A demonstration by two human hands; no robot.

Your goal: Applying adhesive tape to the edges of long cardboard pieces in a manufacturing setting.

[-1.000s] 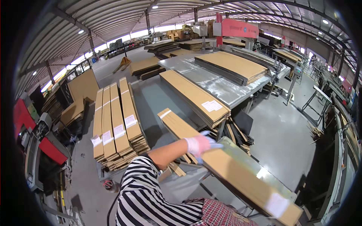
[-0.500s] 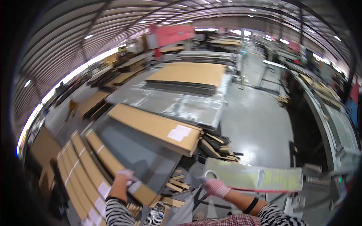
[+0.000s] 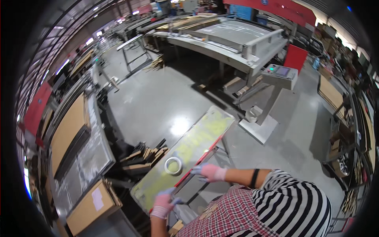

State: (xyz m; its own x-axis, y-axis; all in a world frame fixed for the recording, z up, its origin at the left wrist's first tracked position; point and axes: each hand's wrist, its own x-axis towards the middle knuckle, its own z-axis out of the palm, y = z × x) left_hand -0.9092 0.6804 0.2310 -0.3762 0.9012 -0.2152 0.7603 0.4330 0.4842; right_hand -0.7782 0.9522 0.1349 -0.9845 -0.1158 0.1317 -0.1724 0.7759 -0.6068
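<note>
My left hand (image 3: 162, 203), in a pink and pale glove, is at the near edge of a narrow bench. Its thumb and fingers are apart, and it holds nothing I can see. My right hand (image 3: 209, 173), gloved alike, reaches to the bench's red edge with fingers stretched out; whether it touches the edge I cannot tell. The long bench top (image 3: 201, 132) is worn grey and yellow-green. A white roll of tape (image 3: 173, 165) lies flat on it, between and beyond my hands.
A stack of brown boards (image 3: 85, 209) with a pale paper sheet is at the lower left. Loose strips (image 3: 148, 154) lie beside the bench. Beyond stand a large machine table (image 3: 221, 51) and a control panel (image 3: 280, 73) on a post. Brown panels (image 3: 331, 93) lean at the right.
My view has swung to the right. My left hand has left the banded brown strips and is now at the bench. My right hand is away from the tape roll, which lies on the bench.
</note>
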